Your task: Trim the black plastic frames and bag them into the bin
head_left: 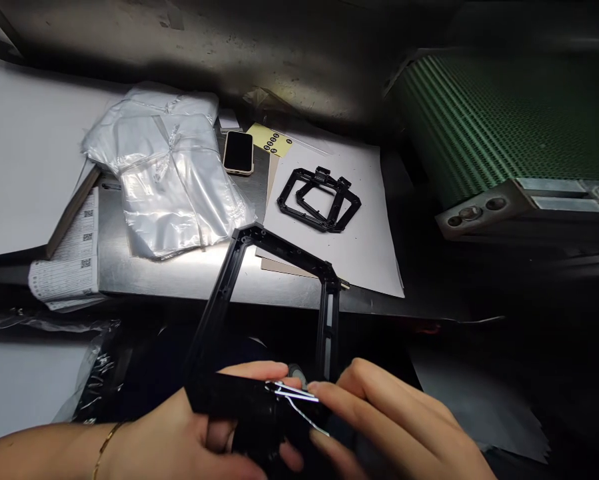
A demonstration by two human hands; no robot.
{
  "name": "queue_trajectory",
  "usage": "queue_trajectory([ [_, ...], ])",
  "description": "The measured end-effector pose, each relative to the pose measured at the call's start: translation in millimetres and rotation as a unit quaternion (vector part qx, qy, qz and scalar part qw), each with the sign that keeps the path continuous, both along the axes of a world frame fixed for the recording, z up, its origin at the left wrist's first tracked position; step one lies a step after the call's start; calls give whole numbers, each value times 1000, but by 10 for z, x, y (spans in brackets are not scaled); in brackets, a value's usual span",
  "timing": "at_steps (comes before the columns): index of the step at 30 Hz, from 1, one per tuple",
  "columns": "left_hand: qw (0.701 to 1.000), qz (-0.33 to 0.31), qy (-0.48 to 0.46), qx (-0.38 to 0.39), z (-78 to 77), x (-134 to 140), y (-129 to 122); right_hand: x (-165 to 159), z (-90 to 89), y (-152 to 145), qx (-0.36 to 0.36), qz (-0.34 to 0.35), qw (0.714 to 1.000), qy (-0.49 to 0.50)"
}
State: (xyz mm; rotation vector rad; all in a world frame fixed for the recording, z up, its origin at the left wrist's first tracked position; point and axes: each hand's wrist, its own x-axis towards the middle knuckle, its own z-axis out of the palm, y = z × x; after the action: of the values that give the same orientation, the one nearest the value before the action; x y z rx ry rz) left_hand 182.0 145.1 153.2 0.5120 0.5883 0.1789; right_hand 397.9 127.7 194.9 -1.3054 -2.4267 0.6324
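Observation:
My left hand (179,433) is closed around the near side of a black plastic frame (292,250), which is tilted up in front of me. The frame has angled corners and an open middle. At its near edge, my right hand (404,420) is closed, with its fingertips at a thin, shiny, metal-like piece (296,392). A thin pale line runs from that piece toward the lower fingers. What kind of thing the piece is cannot be made out. The near part of the frame is dark and partly hidden by my left fingers.
Two similar black frames (319,200) overlap on white sheets (374,247) on the metal table (144,283). Bundled clear plastic bags (179,173), a phone (238,152) and a yellow label sheet (264,137) are nearby. A green conveyor belt (504,120) stands at right.

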Motion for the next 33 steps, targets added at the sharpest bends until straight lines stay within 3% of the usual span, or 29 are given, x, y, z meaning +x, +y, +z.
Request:
queue_trajectory([
  [4,1000,5,8,-4,-9,-14,-16,-108,-18,27,46,6,999,-18],
  [8,1000,23,-3,-4,-9,8,-16,24,-189,-98,62,-75,995,-20],
  [11,999,40,-15,2,-18,29,-15,584,-423,-198,108,-128,985,-28],
  [14,999,39,-5,-6,-24,35,-19,1319,-647,-84,127,-161,977,-62],
  [16,1000,27,9,-10,-16,36,-16,1636,-739,136,76,-32,988,-133],
  [17,1000,26,12,-11,-8,38,-11,1701,-758,272,65,-14,986,-150],
  [21,1000,22,16,-13,33,61,24,1485,-689,818,22,-26,992,-123],
  [24,1000,18,12,-8,32,79,39,1236,-623,1138,-36,-78,996,9],
  [28,1000,28,2,-14,-25,91,32,1093,-641,1492,-74,-136,978,142],
  [31,999,34,10,-21,-53,89,29,902,-583,1598,-88,-157,964,194],
  [33,999,24,23,-14,-49,80,35,678,-458,1458,-108,-166,954,227],
])
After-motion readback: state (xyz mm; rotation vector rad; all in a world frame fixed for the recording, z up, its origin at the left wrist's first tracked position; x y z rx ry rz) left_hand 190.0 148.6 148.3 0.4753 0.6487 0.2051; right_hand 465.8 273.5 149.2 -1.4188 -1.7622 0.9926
